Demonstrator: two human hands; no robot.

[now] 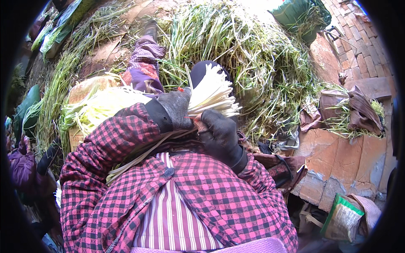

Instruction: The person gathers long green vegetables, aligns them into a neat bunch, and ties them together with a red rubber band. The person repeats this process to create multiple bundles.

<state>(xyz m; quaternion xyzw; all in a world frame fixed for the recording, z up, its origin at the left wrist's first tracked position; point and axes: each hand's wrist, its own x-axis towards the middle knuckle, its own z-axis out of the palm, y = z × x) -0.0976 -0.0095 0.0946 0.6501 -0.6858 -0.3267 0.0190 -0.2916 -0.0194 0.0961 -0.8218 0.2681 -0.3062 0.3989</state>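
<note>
A bundle of pale, thin vegetable stalks fans out in front of my chest, cut-looking ends towards the upper right. My left hand, in a worn dark glove, is closed around the bundle. My right hand, in a dark glove with bare fingertips, is curled against the bundle's lower side, its thumb and finger pinching a thin red tie. The long stems run back under my left forearm. More pale yellow-green stalks lie in a pile on my left.
A large heap of green and dry leaves spreads beyond my knees. Flattened cardboard and a green-edged bag lie at the right, with brick paving behind. Another person's purple sleeve shows at the far left. A green sack stands at the top right.
</note>
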